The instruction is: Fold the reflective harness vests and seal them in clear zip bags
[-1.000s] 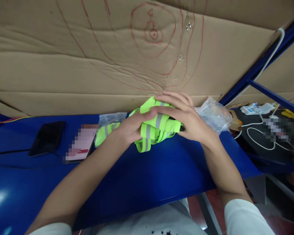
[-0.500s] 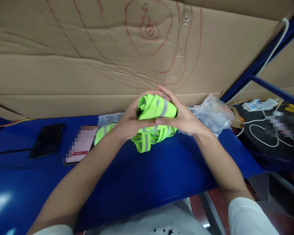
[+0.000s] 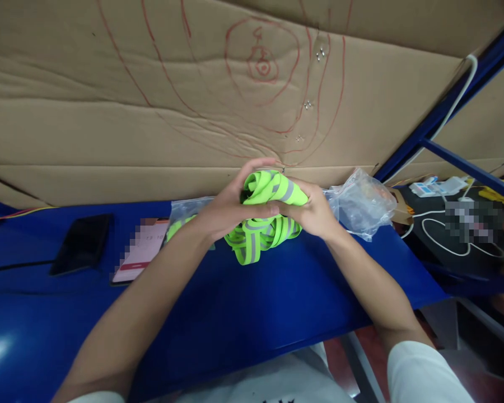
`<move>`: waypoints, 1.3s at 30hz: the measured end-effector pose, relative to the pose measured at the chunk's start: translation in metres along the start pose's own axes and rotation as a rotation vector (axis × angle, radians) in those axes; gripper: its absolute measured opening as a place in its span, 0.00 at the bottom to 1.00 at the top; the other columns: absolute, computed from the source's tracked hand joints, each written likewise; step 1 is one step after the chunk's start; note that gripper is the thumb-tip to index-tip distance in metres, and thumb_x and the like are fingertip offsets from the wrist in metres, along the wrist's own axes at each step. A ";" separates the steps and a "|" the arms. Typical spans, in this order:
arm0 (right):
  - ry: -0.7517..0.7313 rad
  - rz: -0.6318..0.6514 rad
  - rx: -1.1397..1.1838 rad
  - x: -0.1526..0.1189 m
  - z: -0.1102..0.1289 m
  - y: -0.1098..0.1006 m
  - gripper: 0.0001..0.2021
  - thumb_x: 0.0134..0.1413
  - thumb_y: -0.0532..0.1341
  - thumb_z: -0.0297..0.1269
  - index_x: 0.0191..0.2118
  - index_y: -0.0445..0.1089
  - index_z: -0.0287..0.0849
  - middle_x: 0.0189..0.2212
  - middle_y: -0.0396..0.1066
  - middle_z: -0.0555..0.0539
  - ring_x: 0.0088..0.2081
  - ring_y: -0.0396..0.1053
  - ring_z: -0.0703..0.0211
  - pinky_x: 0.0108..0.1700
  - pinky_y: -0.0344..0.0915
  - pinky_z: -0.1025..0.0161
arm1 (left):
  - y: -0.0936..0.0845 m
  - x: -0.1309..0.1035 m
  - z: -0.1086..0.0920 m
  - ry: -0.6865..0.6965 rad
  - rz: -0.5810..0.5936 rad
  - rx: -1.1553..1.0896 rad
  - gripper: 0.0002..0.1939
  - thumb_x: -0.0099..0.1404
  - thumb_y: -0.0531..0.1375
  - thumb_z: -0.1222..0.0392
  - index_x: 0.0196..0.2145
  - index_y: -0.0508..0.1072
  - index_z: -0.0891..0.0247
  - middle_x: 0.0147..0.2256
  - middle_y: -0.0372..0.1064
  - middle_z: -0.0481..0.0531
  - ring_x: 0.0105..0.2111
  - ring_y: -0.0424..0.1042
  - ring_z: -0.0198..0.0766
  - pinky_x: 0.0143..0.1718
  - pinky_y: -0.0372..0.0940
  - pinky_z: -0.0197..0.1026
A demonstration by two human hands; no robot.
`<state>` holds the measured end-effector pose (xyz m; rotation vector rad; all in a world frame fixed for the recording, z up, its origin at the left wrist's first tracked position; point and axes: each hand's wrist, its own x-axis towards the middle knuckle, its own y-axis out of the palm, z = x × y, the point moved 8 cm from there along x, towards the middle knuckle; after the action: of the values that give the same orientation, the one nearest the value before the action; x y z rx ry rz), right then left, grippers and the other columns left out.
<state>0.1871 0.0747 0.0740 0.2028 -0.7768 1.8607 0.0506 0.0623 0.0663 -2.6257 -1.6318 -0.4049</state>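
Observation:
A rolled bundle of neon green reflective strap (image 3: 275,187) with grey bands is held between my two hands above the table. My left hand (image 3: 229,210) wraps its left side, thumb across the front. On the other side, my right hand (image 3: 315,207) grips the bundle's right end, its thumb near the left one. Just below lies a tangled heap of similar strap (image 3: 275,232), one loop hanging toward me. Partly behind my left forearm is a clear plastic bag (image 3: 185,210) with more green strap by it.
On the blue table (image 3: 252,313) lie a black phone-like device (image 3: 82,243) with a cable and a lit tablet (image 3: 140,252). A crumpled clear bag (image 3: 363,204) sits at right. Cardboard (image 3: 172,134) walls the back. Cables and a power strip (image 3: 437,186) occupy a dark surface beyond the blue frame.
My right hand has turned and closed more tightly round the bundle, its fingers no longer stretched up. The bundle looks narrower and tilts down to the right. The view has shifted slightly.

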 end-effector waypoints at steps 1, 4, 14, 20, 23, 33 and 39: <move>-0.083 -0.035 -0.106 0.000 0.008 -0.002 0.16 0.56 0.69 0.49 0.47 0.78 0.47 0.49 0.80 0.46 0.55 0.76 0.46 0.64 0.69 0.45 | 0.000 0.000 -0.003 0.019 0.004 0.053 0.40 0.54 0.76 0.63 0.63 0.71 0.50 0.66 0.67 0.52 0.65 0.68 0.53 0.63 0.67 0.48; -0.219 -0.054 -0.365 -0.003 0.019 -0.001 0.22 0.60 0.65 0.47 0.57 0.74 0.46 0.67 0.65 0.40 0.73 0.55 0.39 0.76 0.44 0.34 | -0.001 0.000 -0.007 0.057 -0.013 0.178 0.36 0.55 0.76 0.60 0.61 0.74 0.54 0.66 0.68 0.52 0.69 0.63 0.51 0.68 0.61 0.47; -0.126 0.437 -0.193 -0.004 0.005 -0.034 0.56 0.52 0.71 0.60 0.77 0.42 0.49 0.77 0.43 0.39 0.74 0.54 0.46 0.71 0.63 0.50 | -0.016 -0.012 0.061 -0.312 -0.170 -0.193 0.27 0.51 0.79 0.54 0.47 0.80 0.62 0.43 0.83 0.56 0.40 0.84 0.49 0.41 0.79 0.44; 0.631 0.025 -0.876 -0.008 -0.098 -0.120 0.22 0.73 0.56 0.49 0.60 0.71 0.39 0.52 0.76 0.36 0.55 0.74 0.45 0.60 0.70 0.43 | -0.070 -0.071 0.055 -0.140 -0.539 -0.230 0.35 0.51 0.79 0.58 0.56 0.77 0.57 0.49 0.82 0.52 0.50 0.82 0.52 0.48 0.81 0.43; 0.772 0.108 -0.951 -0.016 -0.138 -0.117 0.21 0.70 0.62 0.45 0.61 0.70 0.40 0.55 0.73 0.39 0.53 0.74 0.50 0.56 0.73 0.45 | -0.076 -0.095 0.069 -0.179 -0.610 -0.277 0.35 0.50 0.79 0.58 0.56 0.78 0.58 0.50 0.82 0.53 0.48 0.82 0.50 0.49 0.81 0.43; 0.212 0.373 -0.802 -0.005 -0.035 -0.060 0.09 0.63 0.60 0.28 0.46 0.76 0.39 0.40 0.77 0.46 0.40 0.74 0.58 0.48 0.69 0.59 | -0.070 -0.112 0.077 -0.168 -0.631 -0.370 0.32 0.55 0.77 0.56 0.57 0.77 0.56 0.52 0.81 0.54 0.52 0.80 0.52 0.50 0.80 0.47; -0.111 0.692 -0.498 -0.032 0.023 0.057 0.08 0.70 0.59 0.35 0.41 0.76 0.40 0.37 0.77 0.48 0.36 0.71 0.62 0.40 0.61 0.64 | -0.045 -0.110 0.071 -0.073 -0.513 -0.430 0.24 0.65 0.71 0.53 0.57 0.77 0.58 0.56 0.78 0.54 0.58 0.77 0.53 0.58 0.75 0.49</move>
<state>0.1453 0.0234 0.0525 -0.3245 -1.4937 2.2164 -0.0206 -0.0035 -0.0327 -2.4601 -2.4905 -0.7546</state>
